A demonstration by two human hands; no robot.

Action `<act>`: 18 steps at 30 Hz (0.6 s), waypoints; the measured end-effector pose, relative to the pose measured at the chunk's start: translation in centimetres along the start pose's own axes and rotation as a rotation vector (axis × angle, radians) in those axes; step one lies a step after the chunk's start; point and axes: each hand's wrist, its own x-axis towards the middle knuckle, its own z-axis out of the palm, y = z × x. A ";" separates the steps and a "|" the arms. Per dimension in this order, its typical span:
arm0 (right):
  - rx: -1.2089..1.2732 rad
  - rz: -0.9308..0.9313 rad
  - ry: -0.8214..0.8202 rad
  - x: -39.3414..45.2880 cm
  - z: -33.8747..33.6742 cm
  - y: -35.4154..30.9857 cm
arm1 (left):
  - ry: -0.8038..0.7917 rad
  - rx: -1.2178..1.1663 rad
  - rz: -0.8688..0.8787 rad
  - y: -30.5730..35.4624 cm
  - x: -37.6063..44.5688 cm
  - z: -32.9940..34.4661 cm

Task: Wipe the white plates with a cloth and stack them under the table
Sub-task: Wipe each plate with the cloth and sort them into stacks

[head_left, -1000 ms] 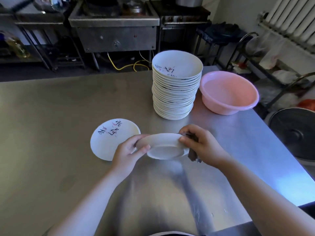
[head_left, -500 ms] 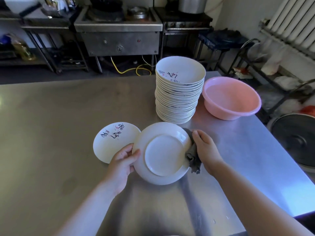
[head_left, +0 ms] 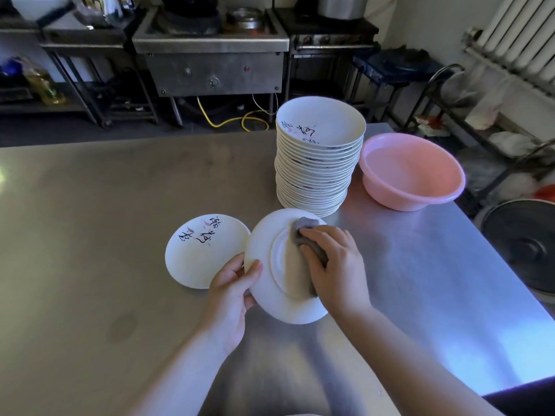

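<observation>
The person's left hand grips the near-left rim of a white plate, thumb curled over the upturned underside and fingers wrapped beneath the edge, so the plate is held tilted, bottom up, above the steel table. The right hand lies across the plate's foot ring, its fingers pressing a grey cloth against the underside; the cloth bunches out beyond the fingertips toward the plate's far rim and shows again under the palm. Just left of the left hand's knuckles a second white plate rests face up on the table, painted with dark brush characters, its right edge tucked behind the held plate. Straight beyond the right hand stands a tall stack of plates, and to the right of that stack sits a pink basin.
</observation>
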 end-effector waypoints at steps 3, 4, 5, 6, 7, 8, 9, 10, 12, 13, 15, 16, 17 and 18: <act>0.057 -0.138 -0.097 -0.3 0.4 -1.2 | 0.002 -0.009 0.012 0.1 0.1 0.3; 0.081 -0.195 -0.144 -0.7 0.2 -1.3 | 0.013 -0.020 0.016 0.3 0.3 0.3; 0.095 -0.259 -0.189 -1.1 -0.2 -1.1 | 0.024 -0.033 0.021 0.5 0.4 0.2; 0.097 -0.317 -0.223 -1.5 -0.6 -0.6 | 0.037 -0.042 0.026 0.7 0.6 0.0; 0.085 -0.356 -0.234 -1.7 -0.9 0.1 | 0.050 -0.045 0.032 1.0 0.7 -0.2; 0.069 -0.358 -0.218 -1.6 -1.2 1.0 | 0.060 -0.041 0.039 1.2 0.7 -0.4; 0.053 -0.324 -0.183 -1.4 -1.3 1.7 | 0.063 -0.026 0.048 1.4 0.8 -0.5; 0.038 -0.273 -0.144 -1.0 -1.5 2.2 | 0.062 -0.003 0.056 1.5 0.8 -0.6; 0.039 -0.174 -0.081 -0.1 -1.7 2.2 | 0.054 0.058 0.061 1.6 0.8 -0.8; 0.063 -0.126 -0.045 0.5 -1.9 1.8 | 0.050 0.082 0.060 1.7 0.8 -0.8; 0.121 -0.039 0.029 1.8 -2.4 0.5 | 0.029 0.119 0.071 1.7 0.8 -0.6; 0.133 -0.019 0.050 2.5 -2.4 0.0 | 0.008 0.143 0.089 1.7 0.7 -0.3; 0.124 -0.017 0.052 3.1 -2.2 -0.5 | -0.020 0.167 0.110 1.7 0.5 0.1; 0.102 -0.027 0.040 3.5 -1.8 -0.9 | -0.045 0.184 0.127 1.6 0.3 0.4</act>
